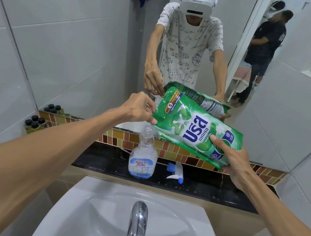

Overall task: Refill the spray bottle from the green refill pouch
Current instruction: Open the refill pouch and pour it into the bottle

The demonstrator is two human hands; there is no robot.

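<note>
A green refill pouch [193, 130] is held tilted in the air above the ledge, its top corner pointing down-left. My left hand [139, 109] pinches that top corner, just above the bottle's mouth. My right hand [231, 161] grips the pouch's lower end from the right. Below the corner stands the clear spray bottle [143, 155], upright on the black ledge [211, 187], its neck uncapped and its body nearly empty. The white and blue trigger sprayer head [175, 171] lies on the ledge to the bottle's right.
A white sink [95, 200] with a chrome tap [137, 228] sits below the ledge. Several small black-capped bottles [35, 122] stand at the left end. A mirror [102, 37] behind shows a person with a headset and another person in a doorway.
</note>
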